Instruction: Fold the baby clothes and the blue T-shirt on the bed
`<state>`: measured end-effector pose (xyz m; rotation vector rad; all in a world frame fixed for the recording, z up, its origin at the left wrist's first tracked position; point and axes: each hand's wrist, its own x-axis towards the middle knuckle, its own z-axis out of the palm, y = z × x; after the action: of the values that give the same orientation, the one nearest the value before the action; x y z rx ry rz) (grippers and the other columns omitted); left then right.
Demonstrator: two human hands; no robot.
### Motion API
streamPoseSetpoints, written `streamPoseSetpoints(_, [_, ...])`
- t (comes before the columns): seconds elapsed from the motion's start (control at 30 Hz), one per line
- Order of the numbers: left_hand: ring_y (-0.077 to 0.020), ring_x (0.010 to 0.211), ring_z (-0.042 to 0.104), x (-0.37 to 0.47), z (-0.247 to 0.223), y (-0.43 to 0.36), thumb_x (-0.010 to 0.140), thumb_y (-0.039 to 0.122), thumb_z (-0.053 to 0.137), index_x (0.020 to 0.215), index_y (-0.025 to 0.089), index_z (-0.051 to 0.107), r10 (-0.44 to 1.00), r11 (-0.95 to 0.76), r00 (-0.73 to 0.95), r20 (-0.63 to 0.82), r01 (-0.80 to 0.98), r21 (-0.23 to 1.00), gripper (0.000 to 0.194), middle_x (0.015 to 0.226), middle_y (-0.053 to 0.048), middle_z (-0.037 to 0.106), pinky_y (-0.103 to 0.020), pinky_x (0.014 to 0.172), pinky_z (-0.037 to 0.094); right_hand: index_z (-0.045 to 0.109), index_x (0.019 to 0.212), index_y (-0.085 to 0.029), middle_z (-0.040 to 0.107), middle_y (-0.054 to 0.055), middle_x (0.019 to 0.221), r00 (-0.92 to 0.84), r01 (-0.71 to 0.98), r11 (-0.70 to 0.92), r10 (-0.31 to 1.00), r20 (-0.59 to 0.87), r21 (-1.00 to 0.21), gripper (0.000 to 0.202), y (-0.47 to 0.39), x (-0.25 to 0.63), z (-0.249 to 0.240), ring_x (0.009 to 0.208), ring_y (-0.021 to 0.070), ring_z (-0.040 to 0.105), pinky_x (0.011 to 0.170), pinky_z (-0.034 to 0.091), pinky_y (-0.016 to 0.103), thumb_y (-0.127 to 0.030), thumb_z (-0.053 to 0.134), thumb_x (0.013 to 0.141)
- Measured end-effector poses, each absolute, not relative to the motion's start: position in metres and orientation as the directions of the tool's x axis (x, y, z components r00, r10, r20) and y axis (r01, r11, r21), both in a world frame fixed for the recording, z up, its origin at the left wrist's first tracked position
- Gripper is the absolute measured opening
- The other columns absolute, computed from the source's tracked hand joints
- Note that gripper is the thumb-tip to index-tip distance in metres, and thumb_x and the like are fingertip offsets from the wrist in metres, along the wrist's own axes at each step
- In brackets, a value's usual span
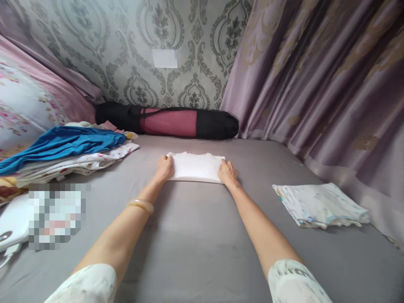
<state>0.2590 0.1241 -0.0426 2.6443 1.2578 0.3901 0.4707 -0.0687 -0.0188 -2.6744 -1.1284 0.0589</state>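
Observation:
A white folded garment (196,167) lies flat in the middle of the grey sheet (192,235). My left hand (166,167) is closed on its left end, with a pale bangle on that wrist. At the opposite end, my right hand (227,172) has its fingers curled around the right edge. The cloth is stretched straight between both hands, its far edge slightly uneven. Some of my fingertips are hidden behind or under the fabric.
A stack of folded patterned clothes (322,205) lies to the right. Heaped clothes with a blue garment (75,141) are at the left, above a white device (15,219) and a blurred-out item (59,216). A black and red long bag (168,122) rests along the wall.

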Motion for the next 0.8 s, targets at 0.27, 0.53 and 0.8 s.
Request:
streamPoseSetpoints(0.27, [-0.0348, 0.117, 0.05, 0.259, -0.042, 0.115, 0.092, 0.027, 0.036, 0.134, 0.014, 0.054, 0.873, -0.485, 0.462, 0.156, 0.856, 0.181, 0.047, 0.122, -0.021, 0.053, -0.046, 0.099, 0.039, 0.047, 0.139, -0.011, 0.055, 0.02, 0.124, 0.749, 0.66, -0.733, 0.66, 0.065, -0.164, 0.044, -0.06, 0.466, -0.027, 0.112, 0.0271, 0.061, 0.092, 0.046, 0.034, -0.022, 0.033, 0.099])
streamPoseSetpoints(0.53, [-0.0334, 0.119, 0.052, 0.259, -0.023, 0.118, 0.094, 0.032, 0.036, 0.127, 0.018, 0.06, 0.892, -0.452, 0.444, 0.089, 0.864, 0.219, 0.042, 0.124, -0.019, 0.056, -0.045, 0.098, 0.042, 0.051, 0.136, -0.012, 0.056, 0.021, 0.129, 0.764, 0.622, -0.748, 0.644, -0.028, -0.233, 0.044, -0.06, 0.473, -0.001, 0.119, 0.0305, 0.057, 0.097, 0.042, 0.04, -0.028, 0.036, 0.098])
streamPoseSetpoints(0.8, [-0.0284, 0.141, 0.035, 0.315, -0.009, 0.065, 0.098, 0.026, 0.033, 0.143, 0.014, 0.045, 0.76, -0.65, 0.609, 0.229, 0.723, 0.235, 0.047, 0.149, -0.013, 0.046, -0.042, 0.113, 0.032, 0.031, 0.154, -0.019, 0.023, 0.009, 0.163, 0.464, 0.881, -0.433, 0.872, 0.16, -0.193, 0.054, -0.029, 0.423, -0.008, 0.15, 0.0287, 0.011, 0.118, 0.007, 0.054, -0.031, 0.026, 0.101])
